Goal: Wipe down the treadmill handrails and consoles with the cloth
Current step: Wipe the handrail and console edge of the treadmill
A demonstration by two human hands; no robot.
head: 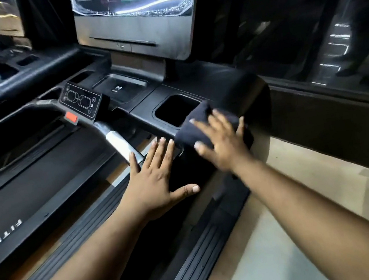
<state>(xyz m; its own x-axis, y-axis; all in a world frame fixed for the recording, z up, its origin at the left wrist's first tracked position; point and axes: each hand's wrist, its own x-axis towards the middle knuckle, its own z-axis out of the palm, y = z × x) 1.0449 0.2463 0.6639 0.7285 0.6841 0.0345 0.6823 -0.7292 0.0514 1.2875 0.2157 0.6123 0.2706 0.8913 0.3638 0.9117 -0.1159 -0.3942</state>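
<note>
Black treadmill console (206, 82) fills mid-frame, screen (137, 11) at upper centre. Right hand (222, 144) presses a dark cloth (200, 125) flat, fingers spread, at the console's lower right corner (beside the cup holder (175, 110)). Left hand (158, 179) hovers flat, fingers straight, holding nothing.

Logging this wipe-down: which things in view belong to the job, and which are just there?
Job: dark cloth under right hand; console tray; silver-grip handrail; left hand, open.
Just there: screen; red tab; neighbouring treadmill.
</note>
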